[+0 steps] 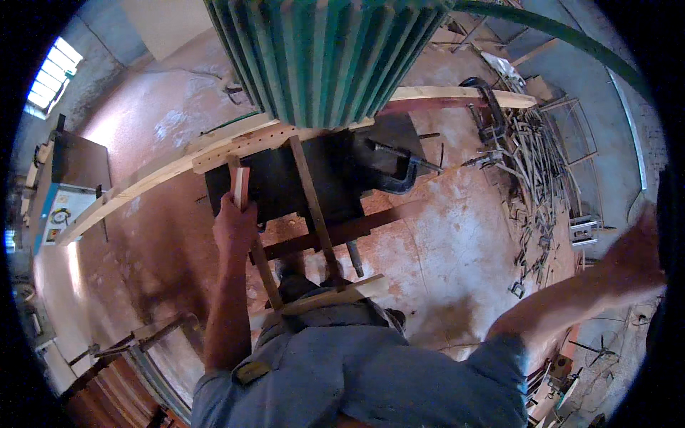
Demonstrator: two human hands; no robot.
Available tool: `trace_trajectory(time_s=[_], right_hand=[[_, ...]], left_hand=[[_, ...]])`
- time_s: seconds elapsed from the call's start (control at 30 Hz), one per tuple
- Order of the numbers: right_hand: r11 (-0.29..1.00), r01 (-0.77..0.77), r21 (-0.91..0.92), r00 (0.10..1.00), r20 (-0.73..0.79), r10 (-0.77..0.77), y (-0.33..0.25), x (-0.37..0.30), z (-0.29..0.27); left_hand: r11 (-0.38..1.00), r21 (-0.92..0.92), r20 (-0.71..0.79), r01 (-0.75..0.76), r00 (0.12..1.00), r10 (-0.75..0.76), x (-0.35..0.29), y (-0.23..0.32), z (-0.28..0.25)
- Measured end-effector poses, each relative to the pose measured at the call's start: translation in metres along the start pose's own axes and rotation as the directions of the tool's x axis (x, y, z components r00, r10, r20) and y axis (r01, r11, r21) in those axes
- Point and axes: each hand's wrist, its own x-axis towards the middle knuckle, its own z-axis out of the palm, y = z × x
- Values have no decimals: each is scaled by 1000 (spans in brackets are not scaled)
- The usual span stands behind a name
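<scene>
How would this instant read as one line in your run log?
left hand: gripping wood block | right hand: at picture's right edge, grasp unclear | nearby: black table, clamp, ribbed green motor

Short wood piece (241,187) — in left hand (234,222)

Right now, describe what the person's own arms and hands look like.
Short, grey-blue sleeves leave both forearms bare. The left hand is ungloved, with no watch or band visible. The right hand is too dim, near the picture's edge, for details.
</scene>
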Motion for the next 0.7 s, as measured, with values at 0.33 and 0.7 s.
trace_trajectory(time_s=[0.33, 0.7], right_hand=[[458, -302, -836, 606, 203, 769, 189, -239, 11], [451, 405, -795, 227, 565, 793, 281, -260, -30]], left_hand=[[1000, -20, 11, -12, 1000, 12, -5, 10, -7], [998, -2, -66, -61, 996, 61, -9, -40, -60]])
